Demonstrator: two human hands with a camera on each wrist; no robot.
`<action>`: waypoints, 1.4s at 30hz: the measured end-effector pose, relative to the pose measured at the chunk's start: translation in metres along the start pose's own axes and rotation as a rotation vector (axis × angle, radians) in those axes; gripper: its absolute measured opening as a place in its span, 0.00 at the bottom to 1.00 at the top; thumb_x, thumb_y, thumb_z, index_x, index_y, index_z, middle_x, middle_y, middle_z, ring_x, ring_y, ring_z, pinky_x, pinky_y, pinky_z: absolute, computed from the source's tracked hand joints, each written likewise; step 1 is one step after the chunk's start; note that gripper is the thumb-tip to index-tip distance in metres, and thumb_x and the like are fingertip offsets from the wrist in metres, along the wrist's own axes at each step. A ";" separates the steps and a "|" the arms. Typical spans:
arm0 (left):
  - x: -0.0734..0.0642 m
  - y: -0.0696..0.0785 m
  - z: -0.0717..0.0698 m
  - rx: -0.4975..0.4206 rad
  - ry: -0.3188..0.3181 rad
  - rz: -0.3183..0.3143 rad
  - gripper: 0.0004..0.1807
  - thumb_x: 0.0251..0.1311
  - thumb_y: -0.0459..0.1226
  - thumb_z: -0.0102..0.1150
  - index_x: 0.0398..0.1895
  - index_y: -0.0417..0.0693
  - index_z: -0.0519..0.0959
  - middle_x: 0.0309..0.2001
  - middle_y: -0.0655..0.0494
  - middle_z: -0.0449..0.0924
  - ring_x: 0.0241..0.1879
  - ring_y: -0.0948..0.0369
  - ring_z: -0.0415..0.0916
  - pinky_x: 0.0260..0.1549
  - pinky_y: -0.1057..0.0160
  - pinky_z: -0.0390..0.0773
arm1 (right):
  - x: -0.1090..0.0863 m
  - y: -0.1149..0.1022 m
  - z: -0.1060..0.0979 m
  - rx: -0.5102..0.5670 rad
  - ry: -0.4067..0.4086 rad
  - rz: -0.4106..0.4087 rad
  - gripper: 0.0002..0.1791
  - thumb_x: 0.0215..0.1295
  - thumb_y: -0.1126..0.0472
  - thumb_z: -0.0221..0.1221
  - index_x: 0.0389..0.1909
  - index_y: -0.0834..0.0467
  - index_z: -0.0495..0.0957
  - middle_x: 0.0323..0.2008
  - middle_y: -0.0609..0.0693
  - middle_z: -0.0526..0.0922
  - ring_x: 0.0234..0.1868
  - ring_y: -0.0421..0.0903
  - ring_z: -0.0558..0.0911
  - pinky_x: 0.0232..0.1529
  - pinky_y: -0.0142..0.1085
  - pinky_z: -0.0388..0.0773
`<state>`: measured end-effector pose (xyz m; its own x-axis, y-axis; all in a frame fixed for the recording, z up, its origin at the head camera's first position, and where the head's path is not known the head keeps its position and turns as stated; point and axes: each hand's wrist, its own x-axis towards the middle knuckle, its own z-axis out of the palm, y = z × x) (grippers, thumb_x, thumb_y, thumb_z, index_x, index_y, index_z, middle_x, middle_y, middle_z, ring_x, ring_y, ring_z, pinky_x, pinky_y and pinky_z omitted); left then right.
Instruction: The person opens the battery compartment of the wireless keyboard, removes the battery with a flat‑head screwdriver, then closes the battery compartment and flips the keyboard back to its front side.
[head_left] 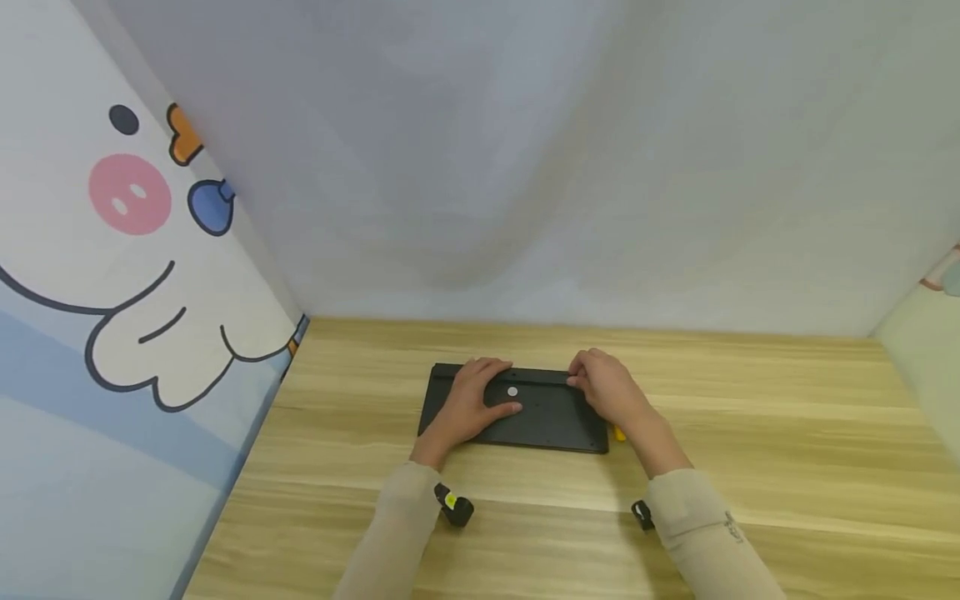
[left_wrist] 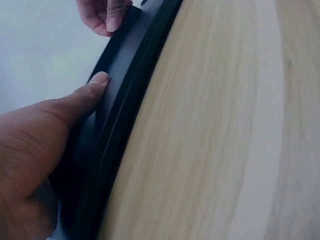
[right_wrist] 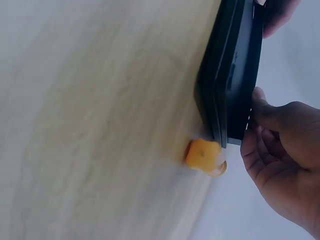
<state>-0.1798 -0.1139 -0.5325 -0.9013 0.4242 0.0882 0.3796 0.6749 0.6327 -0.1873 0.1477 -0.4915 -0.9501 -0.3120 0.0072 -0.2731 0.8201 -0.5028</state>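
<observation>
A flat black keyboard point(head_left: 551, 425) lies underside up on the table, a raised strip along its far edge and a round silver sticker near its middle. My left hand point(head_left: 467, 404) rests across its left half, thumb stretched over the face and fingertips at the far edge. In the left wrist view that thumb lies on the black surface. My right hand point(head_left: 611, 390) pinches the far edge near the right corner with curled fingers. From the right wrist, the right hand point(right_wrist: 287, 150) shows its thumb and bent fingers at the keyboard's edge point(right_wrist: 242, 75).
A small yellow-orange object point(right_wrist: 202, 156) sits by the keyboard's right end, partly covered by it in the head view. The wood-grain table point(head_left: 337, 483) meets a pale grey curtain-like backdrop point(head_left: 600, 208) behind. A cartoon-printed panel point(head_left: 112, 292) stands at the left.
</observation>
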 end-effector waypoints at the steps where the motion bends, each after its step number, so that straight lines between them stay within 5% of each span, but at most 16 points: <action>1: 0.001 0.000 0.001 0.000 0.003 0.003 0.38 0.62 0.50 0.70 0.74 0.50 0.69 0.71 0.47 0.71 0.75 0.48 0.65 0.84 0.44 0.49 | 0.000 -0.001 -0.001 -0.014 -0.004 -0.003 0.07 0.71 0.63 0.63 0.43 0.64 0.81 0.38 0.56 0.82 0.38 0.51 0.83 0.43 0.45 0.85; 30: 0.005 0.000 0.003 0.006 0.029 -0.044 0.38 0.60 0.50 0.72 0.73 0.52 0.70 0.72 0.48 0.71 0.75 0.48 0.64 0.84 0.45 0.51 | 0.005 -0.007 -0.003 -0.073 -0.010 0.030 0.08 0.71 0.62 0.63 0.42 0.64 0.81 0.39 0.57 0.83 0.41 0.53 0.84 0.45 0.47 0.86; 42: 0.004 0.001 0.003 0.011 0.009 -0.046 0.39 0.61 0.50 0.71 0.74 0.53 0.70 0.72 0.49 0.70 0.76 0.48 0.63 0.84 0.45 0.50 | -0.004 -0.003 0.002 -0.168 0.192 -0.128 0.03 0.70 0.65 0.62 0.37 0.62 0.80 0.34 0.55 0.80 0.37 0.54 0.77 0.40 0.46 0.80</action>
<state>-0.1828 -0.1099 -0.5341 -0.9198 0.3868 0.0665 0.3398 0.7000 0.6281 -0.1819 0.1458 -0.4913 -0.9132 -0.3345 0.2328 -0.3984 0.8530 -0.3372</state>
